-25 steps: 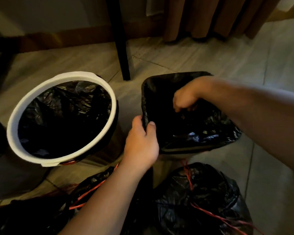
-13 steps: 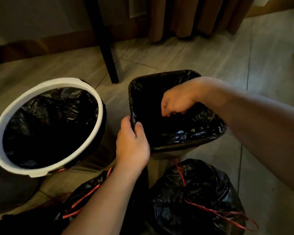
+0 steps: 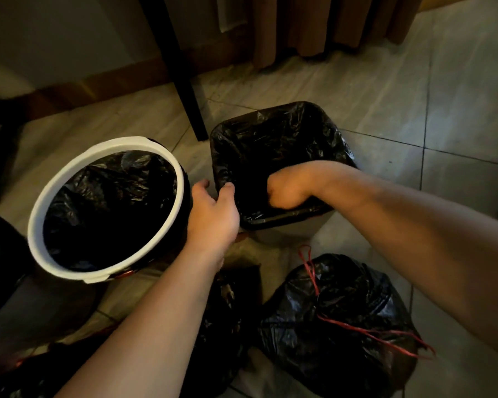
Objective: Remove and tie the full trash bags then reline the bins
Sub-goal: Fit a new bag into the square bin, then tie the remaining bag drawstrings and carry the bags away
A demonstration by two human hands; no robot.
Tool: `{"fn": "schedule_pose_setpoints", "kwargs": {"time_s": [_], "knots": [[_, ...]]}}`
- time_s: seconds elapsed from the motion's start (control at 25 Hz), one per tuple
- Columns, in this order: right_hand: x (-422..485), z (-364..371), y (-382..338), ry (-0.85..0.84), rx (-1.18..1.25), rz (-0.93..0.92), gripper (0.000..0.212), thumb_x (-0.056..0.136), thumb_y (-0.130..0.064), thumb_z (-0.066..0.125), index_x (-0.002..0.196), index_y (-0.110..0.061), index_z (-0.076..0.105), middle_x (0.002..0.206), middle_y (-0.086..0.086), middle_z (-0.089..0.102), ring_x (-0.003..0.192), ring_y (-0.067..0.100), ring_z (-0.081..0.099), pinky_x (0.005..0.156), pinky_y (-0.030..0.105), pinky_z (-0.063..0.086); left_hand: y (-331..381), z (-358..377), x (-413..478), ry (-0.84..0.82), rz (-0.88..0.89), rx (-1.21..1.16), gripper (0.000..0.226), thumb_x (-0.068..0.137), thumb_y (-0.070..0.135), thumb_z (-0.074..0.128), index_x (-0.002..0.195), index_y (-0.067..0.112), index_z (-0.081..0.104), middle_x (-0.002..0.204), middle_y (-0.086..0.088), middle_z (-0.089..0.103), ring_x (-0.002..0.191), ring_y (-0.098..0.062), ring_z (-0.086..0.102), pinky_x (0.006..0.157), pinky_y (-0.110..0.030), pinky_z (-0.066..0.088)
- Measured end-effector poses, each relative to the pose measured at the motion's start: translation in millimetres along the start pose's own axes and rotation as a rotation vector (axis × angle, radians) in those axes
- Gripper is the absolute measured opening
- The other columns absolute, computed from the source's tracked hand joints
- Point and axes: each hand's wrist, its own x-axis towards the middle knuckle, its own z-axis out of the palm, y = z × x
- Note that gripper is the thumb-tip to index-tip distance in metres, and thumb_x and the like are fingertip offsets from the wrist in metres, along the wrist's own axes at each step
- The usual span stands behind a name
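Liner (image 3: pixel 273 145): likely soft, slippery; grip its rim fold.
Hands: your left hand (image 3: pixel 213 216) pinches it; right hand (image 3: pixel 285 191) clenched, hold unclear.

Round bin (image 3: pixel 121 142) left of square bin (image 3: pixel 285 234)

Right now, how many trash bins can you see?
2: a round white-rimmed bin on the left and a square bin right of it. A third may be cut off at far left.
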Motion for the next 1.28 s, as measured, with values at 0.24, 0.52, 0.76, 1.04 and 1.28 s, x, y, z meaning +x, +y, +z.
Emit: {"fn": "schedule_pose_setpoints", "kwargs": {"time_s": [0.24,0.52,0.76,1.04,1.28], "knots": [[-22.0,1.3,21.0,-0.008,0.108,0.106,0.036,0.099,-0.054,0.058,0.108,-0.022,0.07,0.087,-0.009,0.056,0.08,0.015,0.054,0.078,0.032,0.041,-11.7,-8.9,-1.8,-0.023,0.062,-0.09,0.018,0.089,0.036,0.066,0.106,0.04,0.062,0.111,0.005,0.076,0.103,-0.021,0.074,0.088,-0.053,0.062],[0.2,18.5,17.0,-0.19,0.043,0.12,0.042,0.099,-0.046,0.059,0.127,-0.018,0.07,0.124,0.001,0.069,0.103,0.023,0.066,0.098,0.042,0.054,-18.3,-5.9,-6.2,0.008,0.075,-0.106,0.022,0.099,0.036,0.065,0.119,0.03,0.059,0.117,-0.001,0.074,0.109,-0.024,0.071,0.096,-0.054,0.058],[-67.2,-1.4,23.8,0.59,0.338,-0.028,0.023,0.101,-0.04,0.059,0.103,-0.023,0.074,0.087,-0.012,0.066,0.092,0.015,0.067,0.075,0.026,0.049,-57.3,16.2,-57.6,0.076,-0.018,-0.062,0.018,0.083,0.049,0.058,0.091,0.036,0.068,0.094,-0.002,0.075,0.093,-0.025,0.072,0.091,-0.054,0.06],[-164.9,100.1,18.5,1.295,0.414,-0.269,0.02,0.094,-0.017,0.067,0.076,-0.009,0.067,0.069,-0.007,0.051,0.061,0.009,0.043,0.061,0.019,0.039,-110.3,106.7,-31.3,-0.41,-0.058,0.617,0.037,0.1,0.054,0.058,0.12,0.024,0.066,0.121,-0.006,0.071,0.114,-0.031,0.066,0.101,-0.039,0.053],[-254.6,231.2,2.4,0.57,0.296,0.355,0.069,0.09,-0.071,0.061,0.124,-0.012,0.07,0.11,0.009,0.068,0.091,0.028,0.067,0.069,0.042,0.058,-103.0,93.7,-51.4,-0.22,-0.081,0.511,0.004,0.092,0.031,0.075,0.089,0.028,0.073,0.101,0.001,0.079,0.099,-0.025,0.074,0.088,-0.037,0.059]]}}
